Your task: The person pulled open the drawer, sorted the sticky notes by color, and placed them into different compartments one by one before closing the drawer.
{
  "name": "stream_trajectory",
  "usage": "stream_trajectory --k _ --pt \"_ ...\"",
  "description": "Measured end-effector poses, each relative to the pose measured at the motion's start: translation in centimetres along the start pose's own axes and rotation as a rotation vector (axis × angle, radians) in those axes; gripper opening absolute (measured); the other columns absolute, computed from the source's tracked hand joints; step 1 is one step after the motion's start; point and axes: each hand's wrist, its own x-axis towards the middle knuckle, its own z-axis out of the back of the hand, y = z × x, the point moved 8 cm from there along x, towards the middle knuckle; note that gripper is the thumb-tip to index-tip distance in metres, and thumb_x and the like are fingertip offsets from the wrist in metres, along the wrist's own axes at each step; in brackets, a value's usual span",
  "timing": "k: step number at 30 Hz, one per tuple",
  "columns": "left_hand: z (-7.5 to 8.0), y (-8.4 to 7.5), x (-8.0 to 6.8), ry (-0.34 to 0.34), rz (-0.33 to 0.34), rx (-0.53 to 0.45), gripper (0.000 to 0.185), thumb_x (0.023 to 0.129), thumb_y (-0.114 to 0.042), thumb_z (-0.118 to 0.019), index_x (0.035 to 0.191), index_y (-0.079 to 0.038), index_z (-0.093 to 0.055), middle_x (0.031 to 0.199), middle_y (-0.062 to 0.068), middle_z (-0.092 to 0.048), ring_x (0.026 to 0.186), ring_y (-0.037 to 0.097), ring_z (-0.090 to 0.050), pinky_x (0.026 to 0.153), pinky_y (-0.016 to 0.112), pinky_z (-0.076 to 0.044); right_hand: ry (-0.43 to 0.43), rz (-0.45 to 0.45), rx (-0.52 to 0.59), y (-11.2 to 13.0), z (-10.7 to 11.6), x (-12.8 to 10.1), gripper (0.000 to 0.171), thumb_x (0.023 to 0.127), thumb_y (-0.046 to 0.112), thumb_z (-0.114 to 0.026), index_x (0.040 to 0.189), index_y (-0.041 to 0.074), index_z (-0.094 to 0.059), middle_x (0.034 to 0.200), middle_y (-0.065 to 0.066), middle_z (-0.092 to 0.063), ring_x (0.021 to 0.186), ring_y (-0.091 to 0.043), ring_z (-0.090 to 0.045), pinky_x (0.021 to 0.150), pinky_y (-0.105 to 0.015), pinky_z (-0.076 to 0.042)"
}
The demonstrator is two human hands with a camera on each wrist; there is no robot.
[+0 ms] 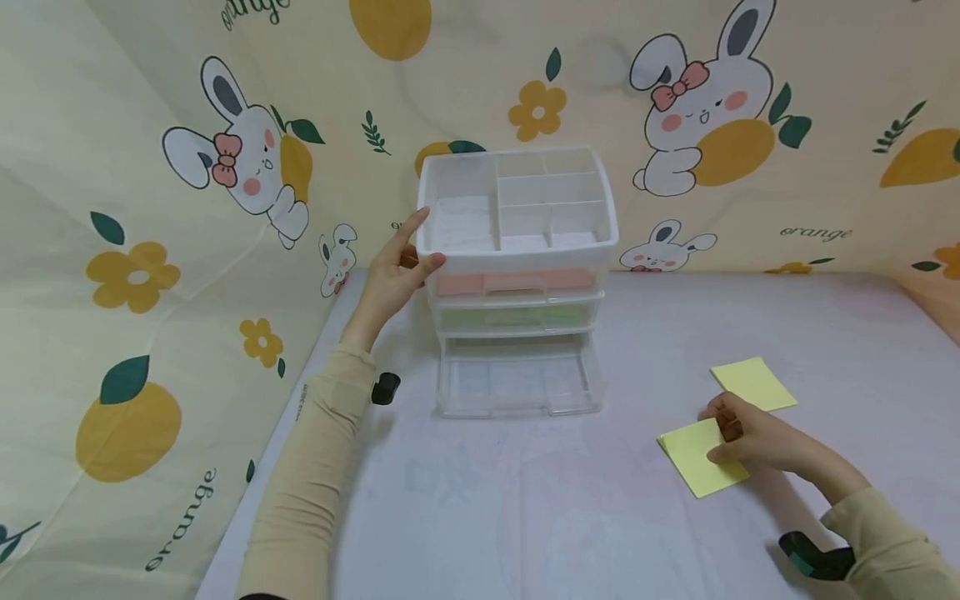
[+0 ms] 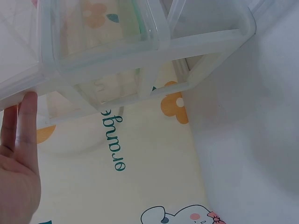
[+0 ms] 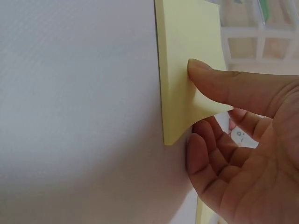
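Observation:
A white plastic drawer organizer [image 1: 517, 259] with a divided top tray stands at the back of the table. My left hand [image 1: 393, 271] grips its upper left corner, thumb at the front and fingers along the side. In the left wrist view, fingers [image 2: 29, 121] touch the organizer's edge [image 2: 107, 63]. The clear bottom drawer [image 1: 521, 379] is pulled out; pink and green show behind the two drawer fronts above. On the right, my right hand [image 1: 757, 437] pinches a yellow sticky note pad [image 1: 697, 458], thumb on top. A second yellow sticky note pad [image 1: 753, 383] lies just behind it.
Dark wrist devices [image 1: 816, 557] are strapped at both cuffs. A cream cloth with rabbits and oranges [image 1: 480, 92] hangs behind the table and down the left side. The pale tabletop [image 1: 525, 500] stretches in front of the organizer.

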Motion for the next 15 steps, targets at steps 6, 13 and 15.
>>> stream_trajectory --k 6,13,15 --pt "0.0 0.0 0.0 0.000 -0.003 -0.003 0.066 0.078 -0.060 -0.060 0.136 -0.057 -0.029 0.088 0.006 -0.053 0.079 0.019 -0.057 0.070 0.029 -0.053 -0.039 0.067 -0.034 0.9 0.3 -0.1 0.039 0.081 0.006 -0.069 0.099 -0.003 -0.036 0.082 -0.005 -0.037 0.067 -0.002 -0.034 0.055 -0.022 -0.028" --pt "0.3 -1.6 -0.6 0.008 0.009 0.001 0.067 0.085 -0.042 -0.063 0.143 -0.040 -0.030 0.087 0.008 -0.053 0.078 0.018 -0.057 0.069 0.025 -0.051 0.007 0.019 -0.042 1.0 0.6 -0.2 0.034 0.087 0.014 -0.064 0.097 0.005 -0.032 0.071 0.001 -0.029 0.061 -0.003 -0.030 0.050 -0.026 -0.025" --pt "0.4 -2.5 -1.0 0.013 0.018 0.005 0.067 0.086 -0.037 -0.063 0.145 -0.035 -0.030 0.088 0.011 -0.054 0.078 0.019 -0.056 0.069 0.025 -0.051 0.009 0.017 -0.045 1.0 0.9 -0.2 0.033 0.088 0.015 -0.063 0.097 0.006 -0.033 0.069 0.002 -0.031 0.060 -0.003 -0.031 0.049 -0.026 -0.026"
